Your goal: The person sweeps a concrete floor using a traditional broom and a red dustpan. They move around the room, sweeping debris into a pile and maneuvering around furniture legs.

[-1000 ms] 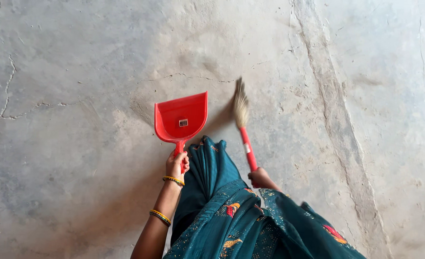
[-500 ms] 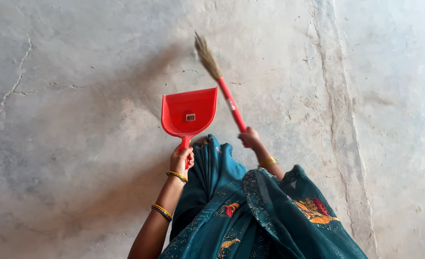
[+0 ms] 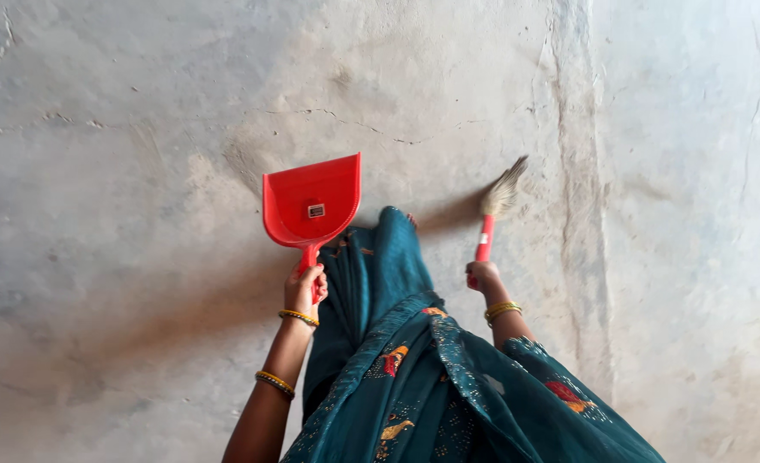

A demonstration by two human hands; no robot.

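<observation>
Nearest the camera hangs the teal printed garment (image 3: 414, 377), falling from the bottom edge up the middle of the view; everything else is placed from it. Just left of the garment, the left hand (image 3: 304, 290) is closed around the short red handle of the red dustpan (image 3: 313, 201), with gold bangles on the wrist and forearm below it. The dustpan runs straight up and away from that hand, its long axis pointing ahead and its wide open lip at the far end, held over the concrete floor (image 3: 123, 257); whether the lip touches the floor cannot be told.

Just right of the garment, the right hand (image 3: 483, 276) is closed around the red handle of the small broom (image 3: 493, 214). The broom rises from this hand and leans slightly to the right, its pale bristles fanned at the far tip, close to the floor. The bristles lie to the right of the dustpan's lip and well apart from it, with the garment's front fold between the two handles, so the right hand is the nearer one to the bristles.

Farther out, a thin crack (image 3: 346, 120) runs across the floor beyond the dustpan, and a rough raised seam (image 3: 573, 189) runs top to bottom right of the broom.
</observation>
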